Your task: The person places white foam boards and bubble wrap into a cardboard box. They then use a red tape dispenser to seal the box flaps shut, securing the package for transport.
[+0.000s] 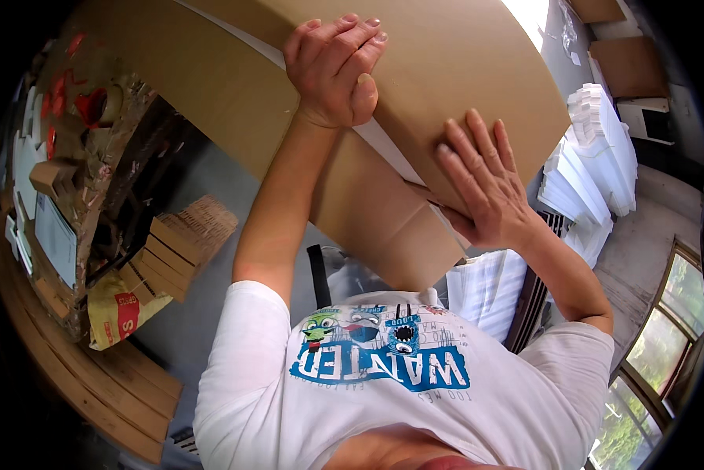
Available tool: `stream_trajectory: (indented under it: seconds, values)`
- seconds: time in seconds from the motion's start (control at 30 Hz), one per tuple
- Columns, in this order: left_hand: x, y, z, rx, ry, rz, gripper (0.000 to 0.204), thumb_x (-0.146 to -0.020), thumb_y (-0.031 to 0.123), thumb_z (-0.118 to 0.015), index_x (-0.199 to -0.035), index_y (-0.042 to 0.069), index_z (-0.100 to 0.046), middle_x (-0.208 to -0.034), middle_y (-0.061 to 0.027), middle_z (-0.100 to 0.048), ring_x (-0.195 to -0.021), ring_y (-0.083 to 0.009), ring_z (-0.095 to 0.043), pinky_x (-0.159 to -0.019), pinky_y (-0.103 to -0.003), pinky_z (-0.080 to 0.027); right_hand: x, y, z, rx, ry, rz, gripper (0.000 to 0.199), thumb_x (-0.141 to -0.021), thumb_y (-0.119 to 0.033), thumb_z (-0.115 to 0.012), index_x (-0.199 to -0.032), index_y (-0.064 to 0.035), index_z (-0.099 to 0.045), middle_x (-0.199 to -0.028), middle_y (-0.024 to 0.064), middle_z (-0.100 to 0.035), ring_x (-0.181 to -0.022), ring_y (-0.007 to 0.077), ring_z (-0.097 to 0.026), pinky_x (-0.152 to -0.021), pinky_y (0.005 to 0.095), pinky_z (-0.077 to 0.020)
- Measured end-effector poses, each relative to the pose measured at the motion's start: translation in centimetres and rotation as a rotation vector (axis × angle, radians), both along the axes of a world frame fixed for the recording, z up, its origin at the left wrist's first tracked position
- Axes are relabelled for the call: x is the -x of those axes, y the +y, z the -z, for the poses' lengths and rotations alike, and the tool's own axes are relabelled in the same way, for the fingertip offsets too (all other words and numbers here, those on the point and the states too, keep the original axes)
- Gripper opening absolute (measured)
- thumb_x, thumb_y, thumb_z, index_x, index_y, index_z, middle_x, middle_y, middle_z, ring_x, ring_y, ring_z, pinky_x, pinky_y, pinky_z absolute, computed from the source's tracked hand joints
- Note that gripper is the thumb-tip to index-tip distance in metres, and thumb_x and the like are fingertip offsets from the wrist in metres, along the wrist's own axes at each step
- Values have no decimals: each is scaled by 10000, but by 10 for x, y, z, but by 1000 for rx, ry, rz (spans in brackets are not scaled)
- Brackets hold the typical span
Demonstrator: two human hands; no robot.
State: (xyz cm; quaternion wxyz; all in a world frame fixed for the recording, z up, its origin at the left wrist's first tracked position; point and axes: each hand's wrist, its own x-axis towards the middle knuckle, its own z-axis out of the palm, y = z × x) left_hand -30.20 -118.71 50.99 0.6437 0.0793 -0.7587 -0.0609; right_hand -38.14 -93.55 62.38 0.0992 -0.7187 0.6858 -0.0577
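A large brown cardboard box (477,70) fills the upper middle, and a flap (391,227) hangs from its near side. Between the panels runs a narrow white strip (391,149). My left hand (332,74) lies across this strip, its fingers bent and drawn together against the cardboard. Whether anything small is under that palm is hidden. Farther right, my right hand (485,188) rests flat on the box near its lower corner, fingers stretched out and thumb by the edge.
Stacks of white sheets (595,157) stand to the right, and more white packs (489,286) lie below the box. At left are a cluttered bench (93,188), folded cardboard pieces (171,251), a yellow and red sack (121,313) and long brown boards (77,384). A window (657,352) is at lower right.
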Motion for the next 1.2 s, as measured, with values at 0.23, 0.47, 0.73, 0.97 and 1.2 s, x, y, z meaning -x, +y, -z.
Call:
stream_trajectory:
  seconds: [0.23,0.47,0.73,0.97,1.2]
  values:
    - [-5,1,-10,-83,-67,137,365,-903,304,-391,-926,104,-695,-1046,-43,-689,-987,-221,-606,-975,-427,-375,-18,-78,-6,84,30,312,934,-721,-183,-761,-1485,0,-256,-1581,198,-188,-1473,387,-149,-1163,571,-111]
    - [-36,-49,-39,-47,-326,371,189,-871,187,-544,-960,100,-686,-1106,-42,-681,-1049,-196,-614,-927,-389,-416,-27,-123,4,102,83,383,889,-740,-118,-711,-1491,3,-251,-1585,192,-181,-1481,377,-130,-1157,595,-96]
    - [-29,-296,-84,159,-543,197,279,-907,214,-479,-978,52,-694,-1081,-79,-698,-1027,-275,-646,-983,-433,-424,-23,-127,-6,47,45,379,899,-716,-104,-712,-1478,34,-257,-1583,218,-172,-1476,408,-129,-1162,601,-73]
    - [9,-316,-10,137,-37,93,506,-957,303,-236,-921,81,-689,-945,-46,-722,-872,-220,-657,-851,-365,-461,-20,-128,-5,-81,98,376,771,-810,-165,-679,-1436,68,-295,-1531,315,-221,-1428,512,-178,-1137,652,-101]
    - [4,-317,-13,88,-30,125,456,-933,282,-293,-824,70,-682,-937,-45,-713,-850,-217,-640,-808,-351,-449,-33,-147,-6,-80,181,455,799,-838,-284,-702,-1448,24,-289,-1541,296,-202,-1427,516,-165,-1134,646,-87]
